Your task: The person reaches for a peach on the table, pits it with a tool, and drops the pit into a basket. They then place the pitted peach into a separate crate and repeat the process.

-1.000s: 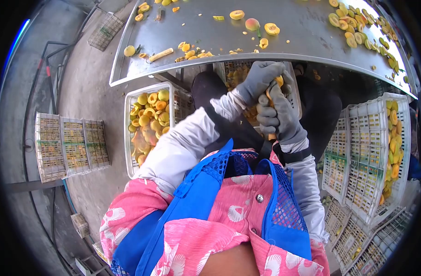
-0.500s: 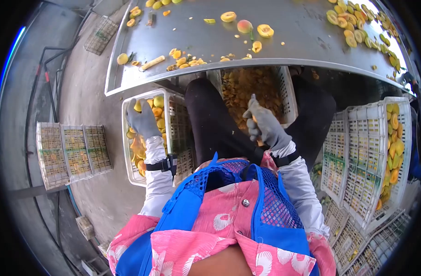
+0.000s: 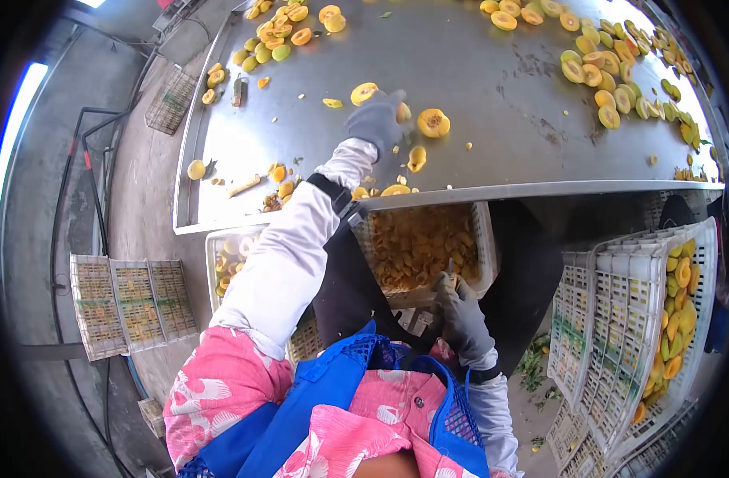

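Note:
My left hand [image 3: 375, 123], in a grey glove, reaches over the metal table with its fingers closed around a peach [image 3: 402, 112], mostly hidden by the glove. Right beside it lie a cut peach half [image 3: 363, 94] and another opened peach [image 3: 433, 123]. A smaller yellow piece [image 3: 417, 158] is nearer the table edge. Low between my knees, my gloved right hand [image 3: 463, 319] is closed on a slim tool [image 3: 450, 265] whose thin metal tip points upward. Just beyond that hand stands a crate [image 3: 485, 251] of brownish-orange peach scraps [image 3: 420, 239].
The metal table [image 3: 476, 88] carries piles of peach halves [image 3: 607, 76] at right and more [image 3: 277, 36] at far left. A white crate [image 3: 213, 263] of fruit is partly under my left arm. Stacked crates [image 3: 611, 319] stand at right, others [image 3: 133, 307] at left.
My left hand has left the fruit crate at left and moved up onto the table, closing on the peach. My right hand has dropped slightly lower, and the view has tilted toward the table.

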`<state>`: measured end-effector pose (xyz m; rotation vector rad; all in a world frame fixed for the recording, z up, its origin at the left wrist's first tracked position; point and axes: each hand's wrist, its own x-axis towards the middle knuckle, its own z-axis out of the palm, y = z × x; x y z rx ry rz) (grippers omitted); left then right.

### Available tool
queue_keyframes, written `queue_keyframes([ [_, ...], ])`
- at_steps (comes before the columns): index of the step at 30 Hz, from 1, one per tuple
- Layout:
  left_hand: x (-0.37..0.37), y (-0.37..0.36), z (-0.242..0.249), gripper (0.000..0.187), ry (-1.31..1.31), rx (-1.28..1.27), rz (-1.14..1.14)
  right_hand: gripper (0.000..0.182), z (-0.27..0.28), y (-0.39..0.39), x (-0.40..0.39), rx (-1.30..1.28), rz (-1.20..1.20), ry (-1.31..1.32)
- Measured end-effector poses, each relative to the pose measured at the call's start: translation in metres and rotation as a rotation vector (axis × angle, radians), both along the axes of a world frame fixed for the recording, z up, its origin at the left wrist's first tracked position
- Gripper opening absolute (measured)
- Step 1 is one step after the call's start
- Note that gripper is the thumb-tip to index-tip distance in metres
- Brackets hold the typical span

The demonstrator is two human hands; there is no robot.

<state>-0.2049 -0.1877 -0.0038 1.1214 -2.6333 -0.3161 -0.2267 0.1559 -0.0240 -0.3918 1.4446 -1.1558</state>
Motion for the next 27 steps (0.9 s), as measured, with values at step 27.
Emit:
queue_keyframes([
  [27, 0.089, 0.231, 0.075, 0.047, 1.246, 1.406, -0.131, 0.028, 0.089, -0.011, 0.054, -0.408, -0.188, 0.687],
])
